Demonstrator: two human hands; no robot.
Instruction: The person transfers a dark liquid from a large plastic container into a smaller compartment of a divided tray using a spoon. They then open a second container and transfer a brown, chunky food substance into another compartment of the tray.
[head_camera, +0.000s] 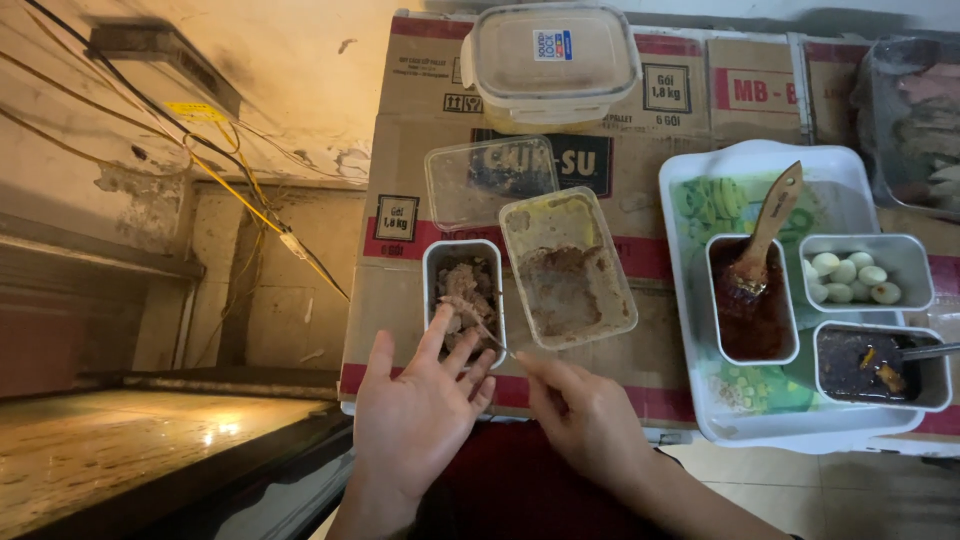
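Covering the floor beside a stained wall (250, 60) strung with yellow wires (230, 175), flattened brown cartons (620, 330) with red bands and black square labels serve as the work surface. The left hand (415, 410) lies open, gripping nothing, fingertips at a small white tub (464, 300) of minced meat, while the right hand (580, 415) pinches a thin utensil (497, 345) reaching into that tub. A clear box (567, 268) stands just beside it, a lidded box (550, 62) with a blue label farther back, and a white tray (770, 290) holds sauce, eggs and a brush.
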